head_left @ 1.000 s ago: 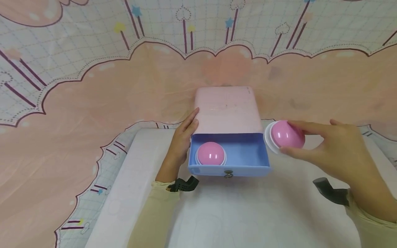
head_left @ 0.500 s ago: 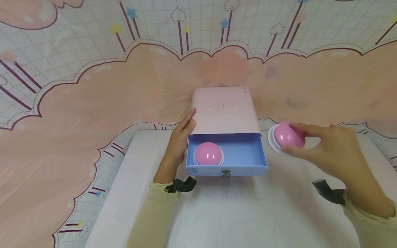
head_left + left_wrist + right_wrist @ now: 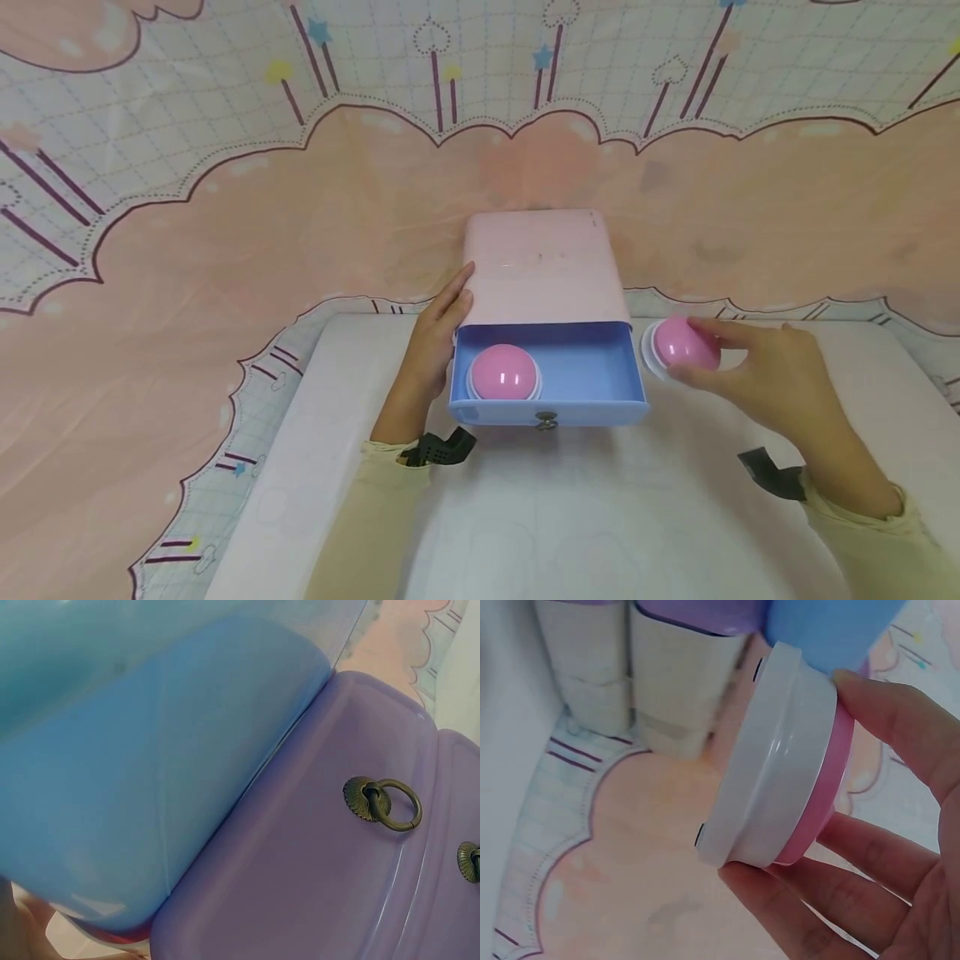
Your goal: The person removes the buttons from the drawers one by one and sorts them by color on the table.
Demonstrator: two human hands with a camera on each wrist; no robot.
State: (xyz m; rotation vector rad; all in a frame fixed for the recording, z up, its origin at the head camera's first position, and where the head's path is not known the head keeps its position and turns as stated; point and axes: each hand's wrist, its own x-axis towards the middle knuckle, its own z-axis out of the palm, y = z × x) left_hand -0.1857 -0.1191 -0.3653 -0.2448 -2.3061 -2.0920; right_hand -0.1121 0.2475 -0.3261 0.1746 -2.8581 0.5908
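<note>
A small chest of drawers with a pink top stands at the middle of the head view. Its blue top drawer is pulled out. Inside the drawer, at its left end, sits a pink dome with a white base. My left hand rests against the chest's left side, fingers extended. My right hand pinches a second pink dome between thumb and fingers, right of the drawer and apart from it. The right wrist view shows its white base tipped on edge, with small dark-edged feet.
Below the blue drawer, purple drawers with a brass ring pull show in the left wrist view. The chest stands on a white table. Behind it hangs a peach and white patterned cloth.
Over the last half second my right hand has moved left and slightly down with its dome, nearer the drawer's right side. My left hand and the chest stay put.
</note>
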